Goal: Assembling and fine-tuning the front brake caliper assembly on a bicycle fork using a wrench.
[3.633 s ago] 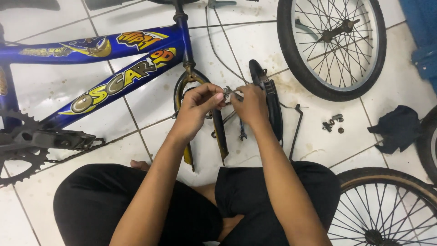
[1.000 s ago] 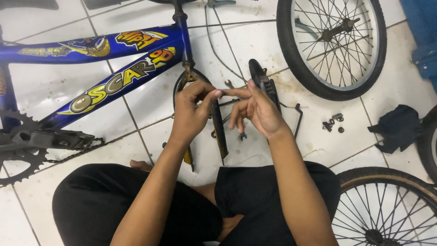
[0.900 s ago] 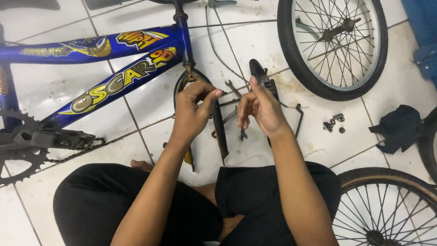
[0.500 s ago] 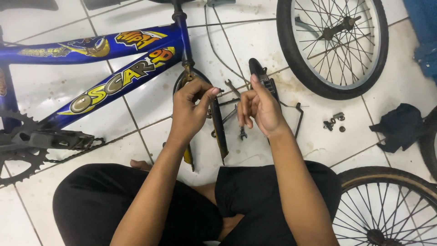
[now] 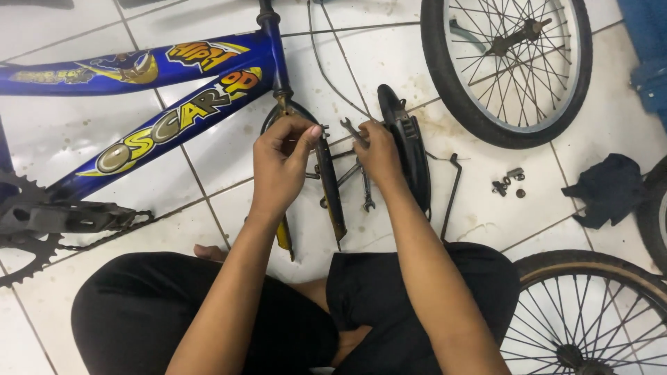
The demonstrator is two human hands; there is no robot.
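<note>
I sit cross-legged on a white tiled floor beside a blue bicycle frame. Its black and yellow fork lies in front of me. My left hand pinches a small bolt at the top of the fork. My right hand is closed on a slim metal wrench, whose open end sticks out past my fingers. A second wrench lies on the tiles under my right hand. A black fender with a wire stay lies just right of that hand.
A spoked wheel lies at the top right and another wheel by my right knee. Small nuts and a dark cloth sit on the tiles to the right. The crank and chainring are at the left.
My right hand, open-fingered a second ago, has curled down and closed around the wrench by the fender. My left hand has stayed pinched at the fork top.
</note>
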